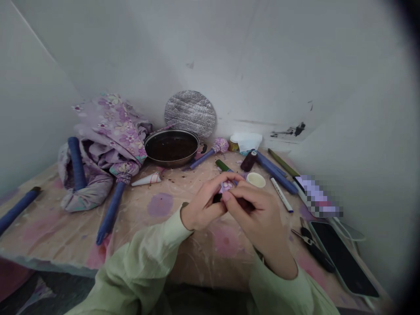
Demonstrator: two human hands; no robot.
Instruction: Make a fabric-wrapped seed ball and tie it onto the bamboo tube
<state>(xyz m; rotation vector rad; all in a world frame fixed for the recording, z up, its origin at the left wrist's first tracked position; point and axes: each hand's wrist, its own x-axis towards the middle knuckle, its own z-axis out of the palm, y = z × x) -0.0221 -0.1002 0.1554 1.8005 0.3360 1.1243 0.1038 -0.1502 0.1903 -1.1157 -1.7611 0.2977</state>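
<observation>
Both hands meet over the middle of the table. My left hand (205, 199) is closed around a small piece of purple floral cloth (226, 186), and my right hand (259, 208) pinches the same piece with thumb and fingers. Most of the cloth is hidden by the fingers. Just beyond them lie a green stick (223, 165), a dark thread spool (248, 162) and a small round pale tub (256, 180). To the right of my right hand rests a white marker (281, 195) with a blue end.
A dark-filled pan (172, 146) and a white cone (147, 180) stand left of centre. Further left are bunched floral cloth (108, 118) and a blue-wrapped stick (112, 210) with a cloth-covered head. Snips (313, 245) and a phone (343, 258) lie at right, near the wall.
</observation>
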